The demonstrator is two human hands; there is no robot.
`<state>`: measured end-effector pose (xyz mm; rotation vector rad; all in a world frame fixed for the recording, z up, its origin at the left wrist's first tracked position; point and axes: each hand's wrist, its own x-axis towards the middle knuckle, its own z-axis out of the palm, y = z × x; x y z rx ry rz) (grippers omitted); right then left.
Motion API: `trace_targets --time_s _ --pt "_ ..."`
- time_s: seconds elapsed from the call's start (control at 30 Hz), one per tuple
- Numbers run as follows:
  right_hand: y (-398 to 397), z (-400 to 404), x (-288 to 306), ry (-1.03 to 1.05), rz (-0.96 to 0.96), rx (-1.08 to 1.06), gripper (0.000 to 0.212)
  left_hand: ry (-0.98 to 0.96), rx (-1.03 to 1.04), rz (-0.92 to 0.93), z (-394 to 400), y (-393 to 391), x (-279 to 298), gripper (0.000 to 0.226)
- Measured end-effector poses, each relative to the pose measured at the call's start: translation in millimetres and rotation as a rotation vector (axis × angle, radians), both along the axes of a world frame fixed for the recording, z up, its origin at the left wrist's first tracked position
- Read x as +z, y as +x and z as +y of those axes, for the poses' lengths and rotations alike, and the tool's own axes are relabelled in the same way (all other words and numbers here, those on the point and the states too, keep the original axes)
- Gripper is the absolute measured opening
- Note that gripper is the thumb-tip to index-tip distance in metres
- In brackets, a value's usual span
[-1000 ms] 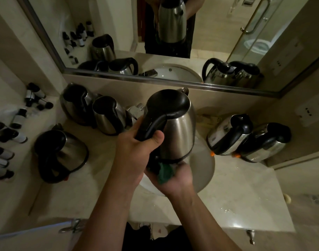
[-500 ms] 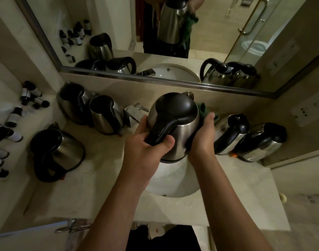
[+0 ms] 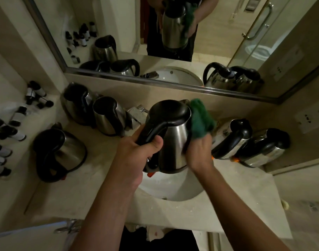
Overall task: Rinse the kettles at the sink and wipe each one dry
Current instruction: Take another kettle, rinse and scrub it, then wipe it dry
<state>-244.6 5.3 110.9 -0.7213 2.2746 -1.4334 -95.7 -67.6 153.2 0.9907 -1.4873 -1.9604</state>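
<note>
Steel kettle (image 3: 175, 142), glossy black lid, green cloth (image 3: 200, 120)

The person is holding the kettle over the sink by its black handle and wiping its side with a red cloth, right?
Not quite: the cloth is green, not red, as the head view shows. The left hand does grip the kettle by its black handle over the sink, while the right hand wipes its side.

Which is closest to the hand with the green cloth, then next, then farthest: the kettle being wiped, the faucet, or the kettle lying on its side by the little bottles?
From the right hand:
1. Held kettle, touching it, over the sink.
2. Faucet, behind the sink, leftward.
3. Tipped kettle, far left, near the bottles.
</note>
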Motion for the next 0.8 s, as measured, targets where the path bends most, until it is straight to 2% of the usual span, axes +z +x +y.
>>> trace_targets --time_s 0.07,0.1,0.13,0.2,0.27,0.33,0.4,0.43,0.5,0.57,0.6,0.63,0.67,0.7,0.77,0.8 --pt "-11 -19 21 -0.026 -0.111 -0.071 0.032 0.026 0.019 0.015 1 -2 1 0.042" --pt "-10 -25 32 -0.024 -0.072 -0.070 0.036 0.038 0.029 0.026 2 -3 2 0.033" --pt "-6 -27 37 -0.044 0.040 -0.044 0.037 0.043 0.038 0.054 3 -6 1 0.019" --pt "9 -20 35 -0.063 0.400 0.122 0.038 0.025 0.060 0.083 3 -11 1 0.027" --pt "15 -4 7 0.008 0.775 0.341 0.053 0.041 0.065 0.088 -1 -12 -1 0.015" --pt "8 10 -28 0.038 0.995 0.427 0.056 0.053 0.058 0.079 -2 -12 -1 0.009" --pt "2 22 -56 -0.027 0.989 0.454 0.052 0.046 0.056 0.084 -3 -11 -2 0.007" --pt "0 27 -65 -0.064 0.919 0.436 0.051 0.044 0.065 0.083 -2 -10 -2 0.012" --pt "1 29 -62 -0.139 0.661 0.292 0.047 0.055 0.042 0.103 -3 -8 -1 0.004" --pt "0 15 -40 -0.189 0.358 0.091 0.033 0.016 0.009 0.088 -2 -9 -2 0.019" --pt "-1 3 -26 -0.205 0.188 0.010 0.029 0.016 -0.004 0.090 -1 -9 -6 0.018" --pt "-2 -8 -13 -0.217 0.124 -0.050 0.037 0.026 0.001 0.083 0 -10 -1 0.009" --pt "-1 -15 -3 -0.200 0.190 -0.052 0.045 0.018 0.017 0.084 1 -11 -3 0.012" --pt "1 -16 7 -0.166 0.402 0.022 0.048 0.029 0.033 0.075 2 -12 -4 0.024" --pt "-2 -8 -3 -0.112 0.778 0.295 0.053 0.042 0.044 0.085 0 -13 -2 0.029" --pt "-8 0 -16 -0.130 0.844 0.386 0.056 0.036 0.032 0.103 -2 -13 -5 0.015"
